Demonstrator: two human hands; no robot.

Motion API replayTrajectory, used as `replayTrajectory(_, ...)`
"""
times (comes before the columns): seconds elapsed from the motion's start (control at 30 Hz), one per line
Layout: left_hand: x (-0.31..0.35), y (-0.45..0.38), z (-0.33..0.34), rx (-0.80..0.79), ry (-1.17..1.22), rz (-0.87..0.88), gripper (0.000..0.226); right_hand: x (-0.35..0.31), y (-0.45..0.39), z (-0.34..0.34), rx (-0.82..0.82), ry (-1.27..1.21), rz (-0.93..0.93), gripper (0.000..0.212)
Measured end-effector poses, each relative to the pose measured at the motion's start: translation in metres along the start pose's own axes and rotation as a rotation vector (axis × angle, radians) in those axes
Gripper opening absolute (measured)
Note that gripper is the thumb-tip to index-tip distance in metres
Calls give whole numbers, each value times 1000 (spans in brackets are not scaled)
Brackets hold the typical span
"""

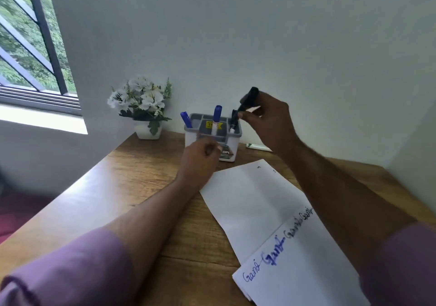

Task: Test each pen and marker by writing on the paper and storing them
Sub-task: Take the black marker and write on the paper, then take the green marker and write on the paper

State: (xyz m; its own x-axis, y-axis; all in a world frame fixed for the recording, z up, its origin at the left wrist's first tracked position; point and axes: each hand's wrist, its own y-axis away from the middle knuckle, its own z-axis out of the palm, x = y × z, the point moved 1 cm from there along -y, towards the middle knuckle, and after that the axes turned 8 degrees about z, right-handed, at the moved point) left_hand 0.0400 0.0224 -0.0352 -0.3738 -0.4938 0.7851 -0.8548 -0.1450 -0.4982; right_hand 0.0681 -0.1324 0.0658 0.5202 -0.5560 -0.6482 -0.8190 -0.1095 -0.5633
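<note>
My right hand (266,121) holds a black marker (249,98) tilted, just above the right side of the grey-and-white pen holder (212,141). Two blue-capped markers stand in the holder, one (186,119) at its left end and one (216,119) in the middle, and a black pen (233,121) stands at its right end under my fingers. My left hand (200,159) rests loosely curled on the table against the holder's front, nothing visible in it. The white paper (250,199) lies under my right forearm, with blue and black scribbled words along its near part.
A white pot of white flowers (144,107) stands left of the holder by the wall. A green-and-white marker (258,147) lies on the wooden table (132,178) behind my right wrist. A barred window (33,46) is at the left.
</note>
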Motion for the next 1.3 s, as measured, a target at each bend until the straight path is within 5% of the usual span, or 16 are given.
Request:
replayTrajectory(0.23, 2, -1, 5, -94, -184, 97, 14, 8, -26, 29, -145, 81, 208, 24)
replayTrajectory(0.43, 0, -2, 5, -92, -193, 103, 13, 12, -32, 8, 88, -37, 224, 20)
replayTrajectory(0.57, 2, -1, 6, -102, -220, 110, 14, 18, -30, 13, -90, 78, 251, 26)
replayTrajectory(0.77, 6, 1, 6, -129, -250, 137, 17, 21, -24, 13, -308, -70, 383, 84)
replayTrajectory(0.9, 7, 2, 6, -161, -264, 177, 15, 37, -29, -4, -235, -89, 333, 63)
replayTrajectory(1.0, 10, 3, 7, -196, -265, 198, 15, 75, -28, -8, -205, 247, 252, 34)
replayTrajectory(1.13, 13, 3, 7, -214, -279, 230, 17, 123, -17, 0, -473, 880, 229, 49)
replayTrajectory(1.3, 12, 3, 8, -221, -303, 247, 18, 135, -12, 0, -484, 1049, 193, 28)
